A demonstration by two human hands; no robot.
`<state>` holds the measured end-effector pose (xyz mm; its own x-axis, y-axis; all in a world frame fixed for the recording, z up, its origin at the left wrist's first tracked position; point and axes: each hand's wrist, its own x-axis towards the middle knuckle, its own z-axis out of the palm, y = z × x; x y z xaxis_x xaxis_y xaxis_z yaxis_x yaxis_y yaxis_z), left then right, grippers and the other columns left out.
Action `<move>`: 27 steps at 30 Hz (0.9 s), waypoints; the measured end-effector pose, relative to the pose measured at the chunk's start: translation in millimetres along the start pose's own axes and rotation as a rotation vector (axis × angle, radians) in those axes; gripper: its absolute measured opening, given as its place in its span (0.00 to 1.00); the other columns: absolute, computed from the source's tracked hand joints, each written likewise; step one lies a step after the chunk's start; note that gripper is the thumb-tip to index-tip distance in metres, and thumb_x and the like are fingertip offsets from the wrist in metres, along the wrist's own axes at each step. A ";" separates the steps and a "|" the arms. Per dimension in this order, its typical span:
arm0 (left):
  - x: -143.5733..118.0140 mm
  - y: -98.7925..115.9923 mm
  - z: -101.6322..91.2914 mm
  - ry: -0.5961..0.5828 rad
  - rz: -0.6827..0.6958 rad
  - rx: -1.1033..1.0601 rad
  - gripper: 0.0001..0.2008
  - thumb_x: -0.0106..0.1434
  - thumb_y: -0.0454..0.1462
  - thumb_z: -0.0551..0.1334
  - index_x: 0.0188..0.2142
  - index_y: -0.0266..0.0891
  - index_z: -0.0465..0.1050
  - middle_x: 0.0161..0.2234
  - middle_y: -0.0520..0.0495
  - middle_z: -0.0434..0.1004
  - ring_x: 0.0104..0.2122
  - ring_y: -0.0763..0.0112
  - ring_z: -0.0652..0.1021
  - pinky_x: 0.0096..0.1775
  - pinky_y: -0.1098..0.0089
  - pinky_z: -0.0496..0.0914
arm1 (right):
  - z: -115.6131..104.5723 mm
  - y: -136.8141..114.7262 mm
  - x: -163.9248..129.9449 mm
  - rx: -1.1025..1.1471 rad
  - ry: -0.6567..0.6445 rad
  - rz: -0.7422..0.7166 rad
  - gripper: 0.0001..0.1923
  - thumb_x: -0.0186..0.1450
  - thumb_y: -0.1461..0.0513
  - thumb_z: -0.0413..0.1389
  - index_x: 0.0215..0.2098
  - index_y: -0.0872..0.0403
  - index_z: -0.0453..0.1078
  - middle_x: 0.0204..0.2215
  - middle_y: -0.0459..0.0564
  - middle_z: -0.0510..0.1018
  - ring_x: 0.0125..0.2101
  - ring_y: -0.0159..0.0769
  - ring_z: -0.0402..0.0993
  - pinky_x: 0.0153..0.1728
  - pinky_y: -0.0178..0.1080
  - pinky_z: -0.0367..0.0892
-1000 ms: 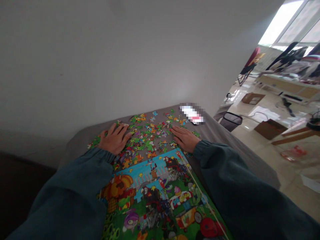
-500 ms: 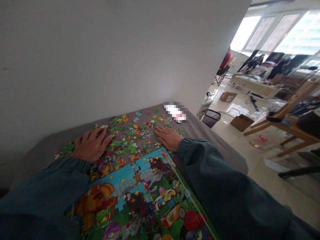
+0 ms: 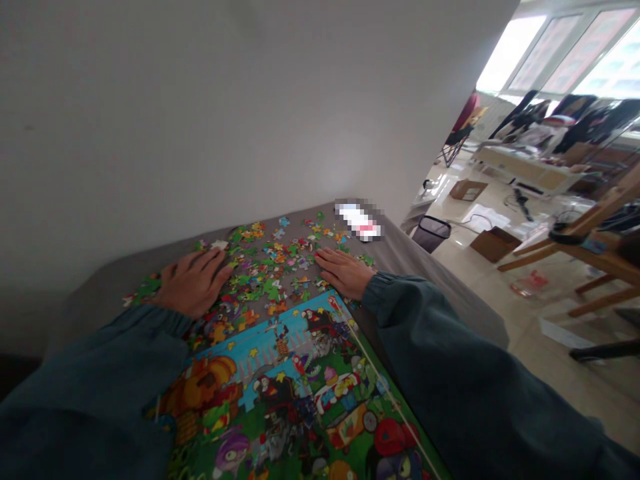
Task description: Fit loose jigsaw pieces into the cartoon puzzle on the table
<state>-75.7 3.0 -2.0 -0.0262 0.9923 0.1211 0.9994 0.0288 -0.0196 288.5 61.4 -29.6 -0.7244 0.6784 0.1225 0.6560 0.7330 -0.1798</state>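
Note:
Loose jigsaw puzzle pieces [image 3: 273,289] in many colours lie spread over a grey cloth-covered table. My left hand [image 3: 193,283] rests palm down on the left side of the pile, fingers stretched out. At the pile's right edge my right hand [image 3: 344,272] lies flat with its fingers extended and close together. Neither hand grips anything; pieces under the palms are hidden. Nearest me is a colourful cartoon puzzle board [image 3: 295,413], with a section of joined pieces [image 3: 277,390] on its picture. My left sleeve covers part of the board's left side.
A pixelated bright phone-like object [image 3: 359,220] sits at the table's far right corner. Behind the table [image 3: 440,300] rises a plain wall [image 3: 225,120]. To the right are a mesh bin [image 3: 431,233], cardboard boxes [image 3: 495,245] and a wooden chair [image 3: 590,233] on the floor.
The whole view has shifted slightly, so everything appears a little further right. Both hands stay flat in about the same places among the pieces.

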 end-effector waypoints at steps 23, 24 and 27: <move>-1.2 2.6 -2.5 0.016 0.000 -0.101 0.33 0.75 0.53 0.42 0.69 0.44 0.67 0.72 0.43 0.66 0.73 0.43 0.61 0.68 0.36 0.58 | -7.1 -9.5 10.8 -0.074 0.050 0.123 0.31 0.81 0.48 0.41 0.75 0.50 0.60 0.75 0.51 0.62 0.76 0.48 0.51 0.75 0.56 0.47; -1.3 2.9 -3.0 0.016 -0.003 -0.098 0.32 0.75 0.52 0.42 0.68 0.43 0.67 0.72 0.43 0.66 0.73 0.43 0.61 0.68 0.36 0.58 | -7.2 -9.1 10.0 -0.074 0.055 0.137 0.31 0.81 0.48 0.40 0.75 0.50 0.62 0.74 0.51 0.63 0.76 0.48 0.52 0.75 0.57 0.47; -1.3 3.5 -4.2 0.004 -0.005 -0.097 0.32 0.74 0.51 0.43 0.68 0.42 0.68 0.72 0.43 0.67 0.73 0.42 0.60 0.67 0.35 0.59 | -7.5 -9.5 7.3 -0.082 0.070 0.169 0.30 0.81 0.47 0.40 0.74 0.48 0.64 0.73 0.50 0.65 0.75 0.50 0.54 0.75 0.58 0.48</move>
<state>-72.1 1.2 1.9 -0.0311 0.9917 0.1246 0.9968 0.0216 0.0770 278.6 59.8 -19.7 -0.5883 0.7916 0.1653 0.7839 0.6084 -0.1235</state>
